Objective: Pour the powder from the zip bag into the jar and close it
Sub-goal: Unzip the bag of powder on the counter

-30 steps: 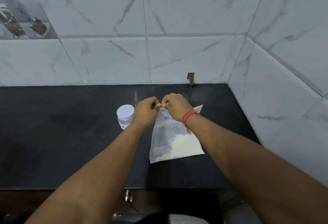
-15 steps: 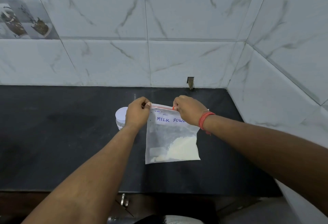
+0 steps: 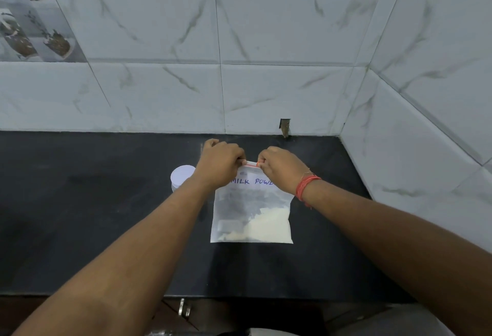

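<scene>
Both hands are pinching the red zip strip at the top of the zip bag (image 3: 251, 210): left hand (image 3: 220, 165) on the left end, right hand (image 3: 282, 169) on the right, fingers curled tight on it. The bag hangs upright over the black counter (image 3: 87, 223), toward its back right corner, powder (image 3: 266, 225) settled low. The jar (image 3: 181, 178), white lid on, stands just left, partly behind the left wrist. Lots of bare counter toward the left edge.
</scene>
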